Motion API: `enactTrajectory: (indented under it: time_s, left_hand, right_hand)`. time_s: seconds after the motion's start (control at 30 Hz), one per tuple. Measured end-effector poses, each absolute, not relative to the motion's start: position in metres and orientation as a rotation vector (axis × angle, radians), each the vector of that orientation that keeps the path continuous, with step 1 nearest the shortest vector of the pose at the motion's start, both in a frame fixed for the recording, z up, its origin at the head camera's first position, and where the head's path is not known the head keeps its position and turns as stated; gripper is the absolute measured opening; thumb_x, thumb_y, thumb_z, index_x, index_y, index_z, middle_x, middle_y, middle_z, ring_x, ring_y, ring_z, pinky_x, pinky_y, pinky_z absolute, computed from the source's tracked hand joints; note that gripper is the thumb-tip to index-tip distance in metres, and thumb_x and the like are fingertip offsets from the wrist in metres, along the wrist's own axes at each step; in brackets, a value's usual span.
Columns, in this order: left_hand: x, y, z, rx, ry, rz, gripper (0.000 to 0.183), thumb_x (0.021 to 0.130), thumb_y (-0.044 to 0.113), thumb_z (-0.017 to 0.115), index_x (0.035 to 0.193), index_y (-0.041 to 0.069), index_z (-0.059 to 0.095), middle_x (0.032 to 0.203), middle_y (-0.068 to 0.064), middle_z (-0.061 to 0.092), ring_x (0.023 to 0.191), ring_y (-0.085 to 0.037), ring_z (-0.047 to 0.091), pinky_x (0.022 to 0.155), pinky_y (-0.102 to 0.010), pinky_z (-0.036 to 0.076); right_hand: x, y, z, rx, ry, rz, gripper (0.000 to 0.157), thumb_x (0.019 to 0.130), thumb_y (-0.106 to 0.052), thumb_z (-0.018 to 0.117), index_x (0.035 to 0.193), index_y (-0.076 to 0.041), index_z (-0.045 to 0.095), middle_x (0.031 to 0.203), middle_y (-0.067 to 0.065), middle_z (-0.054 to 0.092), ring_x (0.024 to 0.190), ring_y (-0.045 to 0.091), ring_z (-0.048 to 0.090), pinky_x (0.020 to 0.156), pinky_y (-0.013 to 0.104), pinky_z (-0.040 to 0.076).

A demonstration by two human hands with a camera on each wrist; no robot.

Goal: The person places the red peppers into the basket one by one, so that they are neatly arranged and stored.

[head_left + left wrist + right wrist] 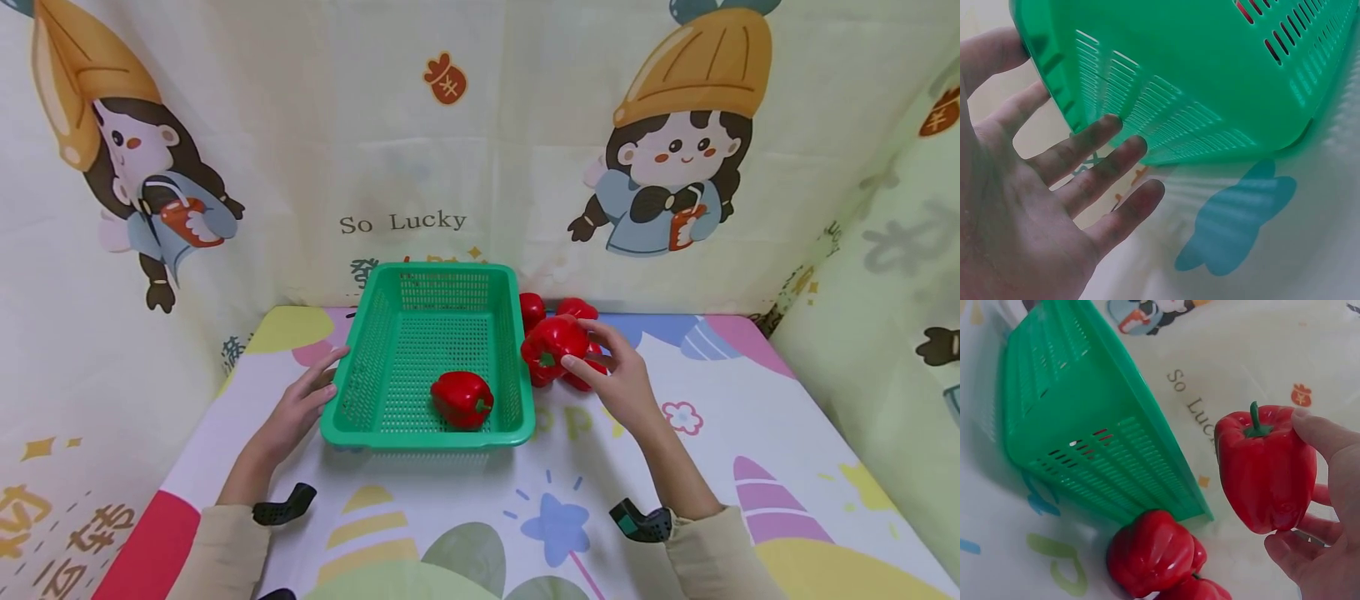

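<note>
A green plastic basket [427, 438] with slotted walls stands on the table, one red bell pepper [462, 400] lying inside near its front. My left hand [300, 408] touches the basket's left rim, its fingers extended along the outer wall in the left wrist view. Just right of the basket, my right hand [618, 375] pinches another red bell pepper [1267, 469] between thumb and fingertips, its green stem showing. The held pepper is raised above several more red peppers [1154, 553], which lie beside the basket's right wall and are partly hidden behind it in the head view.
A patterned cloth [480, 533] covers the table. Behind it hangs a printed curtain [525, 167] with cartoon figures, close to the basket's far side; another printed curtain [877, 275] borders the right. Dark devices [285, 505] are strapped at both wrists.
</note>
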State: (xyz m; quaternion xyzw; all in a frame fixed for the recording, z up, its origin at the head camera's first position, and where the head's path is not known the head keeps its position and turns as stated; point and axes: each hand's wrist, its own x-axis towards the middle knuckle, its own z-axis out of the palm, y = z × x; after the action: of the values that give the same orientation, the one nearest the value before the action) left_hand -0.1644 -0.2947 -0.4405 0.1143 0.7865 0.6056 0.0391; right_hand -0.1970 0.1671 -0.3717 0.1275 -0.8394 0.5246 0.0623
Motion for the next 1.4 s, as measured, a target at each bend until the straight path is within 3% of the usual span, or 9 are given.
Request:
enactTrajectory:
  time_s: [0.17, 0.5, 1.4]
  left_hand:
    - [-0.165, -0.294, -0.441, 0.338, 2.407, 1.856, 0.053, 0.104, 0.029, 0.039, 0.154, 0.028, 0.022, 0.159, -0.015, 0.02, 0.137, -0.013, 0.032, 0.095, -0.011, 0.038]
    - [-0.164, -0.293, -0.439, 0.321, 2.408, 1.845, 0.054, 0.104, 0.03, 0.039, 0.155, 0.029, 0.021, 0.162, -0.011, 0.015, 0.145, -0.039, 0.019, 0.095, -0.009, 0.036]
    - [-0.165, -0.292, -0.438, 0.328, 2.401, 1.85, 0.054, 0.104, 0.028, 0.039, 0.155, 0.028, 0.02, 0.163, -0.011, 0.012, 0.145, -0.04, 0.017, 0.095, -0.009, 0.035]
  right_hand:
    - [-0.196, 0.164, -0.371, 0.398, -2.528, 1.597, 0.063, 0.088, -0.027, 0.071, 0.144, -0.02, 0.043, 0.142, 0.007, 0.048, 0.125, 0.026, 0.052, 0.088, 0.027, 0.055]
    - [-0.196, 0.155, -0.369, 0.442, -2.501, 1.629, 0.061, 0.087, -0.026, 0.072, 0.142, -0.021, 0.045, 0.14, 0.006, 0.05, 0.122, 0.028, 0.054, 0.088, 0.031, 0.056]
    - [-0.198, 0.145, -0.371, 0.502, -2.48, 1.657, 0.061, 0.085, -0.024, 0.074, 0.14, -0.022, 0.047, 0.14, 0.004, 0.051, 0.124, 0.023, 0.052, 0.09, 0.024, 0.054]
